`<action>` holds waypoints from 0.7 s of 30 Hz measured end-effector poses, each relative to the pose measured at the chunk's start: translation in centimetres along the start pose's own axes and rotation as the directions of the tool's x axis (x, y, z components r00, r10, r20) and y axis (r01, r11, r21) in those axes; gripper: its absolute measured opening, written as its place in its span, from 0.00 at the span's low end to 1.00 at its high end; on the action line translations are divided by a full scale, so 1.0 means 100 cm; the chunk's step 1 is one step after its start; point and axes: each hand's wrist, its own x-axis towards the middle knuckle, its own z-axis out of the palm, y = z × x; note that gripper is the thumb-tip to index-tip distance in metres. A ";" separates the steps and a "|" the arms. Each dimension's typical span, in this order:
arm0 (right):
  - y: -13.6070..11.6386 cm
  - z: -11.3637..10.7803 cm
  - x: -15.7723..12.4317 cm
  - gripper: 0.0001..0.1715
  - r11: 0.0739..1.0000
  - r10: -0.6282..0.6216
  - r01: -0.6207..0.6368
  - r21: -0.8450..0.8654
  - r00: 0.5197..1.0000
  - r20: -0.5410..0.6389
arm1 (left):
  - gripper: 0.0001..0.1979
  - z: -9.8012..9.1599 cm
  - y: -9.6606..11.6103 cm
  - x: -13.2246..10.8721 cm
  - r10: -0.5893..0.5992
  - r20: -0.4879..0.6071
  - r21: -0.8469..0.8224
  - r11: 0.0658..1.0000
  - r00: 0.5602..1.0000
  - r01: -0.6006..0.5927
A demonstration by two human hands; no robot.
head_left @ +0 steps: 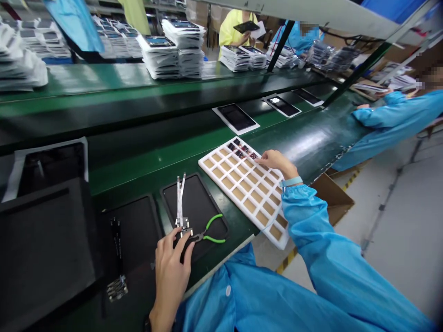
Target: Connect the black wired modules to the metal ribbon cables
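Counter (313, 133) — green, with floor (408, 198) beyond its near edge. White tray (242, 203), divided into cells, lies on it at a slant, one near corner jutting past the edge. Judged risk: the right sleeve (318, 226) pressing or dragging on that overhang could tip or slide the tray and spill the cells.

Black tray (199, 191) sits flat on the counter, left of the white one. Right hand (277, 162): fingers partly bent, tips at the far end of the white tray; cannot tell whether anything is pinched. Left hand (173, 265): fingers loosely curved, tips on flat parts (185, 225) at the black tray; contact shows, a firm grip cannot be confirmed.

Pliers (200, 237), green-handled, lie in the black tray, metal nose just beside the left fingertips. Possible fault: a nudge drives the nose into the flat parts and scratches them.

Wristband (291, 181) on the right wrist; what looks like a thin cord crosses the white tray's near end — a snag risk if pulled sharply.

White strips (179, 198) extend from the flat parts, probably easy to crease under pressure.

Dark pieces (245, 149) occupy several far cells; a careless fingertip could dislodge one.
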 end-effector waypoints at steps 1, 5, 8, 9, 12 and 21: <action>-0.001 0.003 0.001 0.18 1.000 0.011 -0.011 0.001 1.000 -0.003 | 0.11 0.000 0.000 0.000 0.001 0.000 -0.005 1.000 1.000 -0.001; -0.004 0.012 0.004 0.11 0.998 0.037 -0.036 0.054 0.999 -0.026 | 0.11 0.001 -0.002 -0.001 0.005 -0.007 -0.010 1.000 1.000 -0.005; -0.003 0.016 0.001 0.06 0.989 0.017 -0.010 0.149 0.999 -0.048 | 0.10 0.002 -0.002 -0.001 0.006 -0.018 -0.008 1.000 1.000 -0.006; -0.003 0.016 -0.001 0.04 0.982 0.008 0.002 0.188 0.999 -0.051 | 0.10 0.002 -0.002 -0.001 0.008 -0.023 -0.008 1.000 1.000 -0.008; 0.000 0.013 -0.006 0.03 0.947 -0.014 0.033 0.319 0.998 -0.061 | 0.10 0.002 -0.001 0.000 0.019 -0.036 -0.002 1.000 0.999 -0.019; 0.010 -0.022 -0.017 0.12 0.812 -0.012 0.098 0.576 0.989 -0.151 | 0.09 0.001 -0.001 0.001 0.016 -0.040 -0.031 0.999 0.999 -0.017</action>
